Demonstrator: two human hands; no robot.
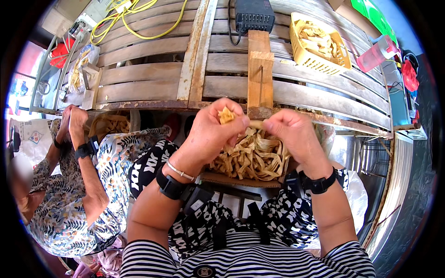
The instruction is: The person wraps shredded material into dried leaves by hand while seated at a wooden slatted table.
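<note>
My left hand [212, 133] is closed around a small folded clump of pale yellow, pliable strip [226, 115]. From its thumb and finger a short blurred length of strip [256, 124] reaches across to my right hand [292, 133], which pinches the other end. Below both hands, a cardboard box [240, 180] rests near my lap, heaped with loose yellowish strips [253, 156]. What the strips are made of I cannot tell. Just beyond my fingers, a wooden piece with a raised block and an upright metal pin [261, 81] lies across the table edge.
On the slatted wooden table [142, 73] stand a yellow plastic basket [321, 66] of folded pieces, a black power unit [255, 17], a pink-tinted bottle [377, 54] and a coiled yellow cable [153, 34]. At left sits a co-worker [80, 180], hands together at the table edge.
</note>
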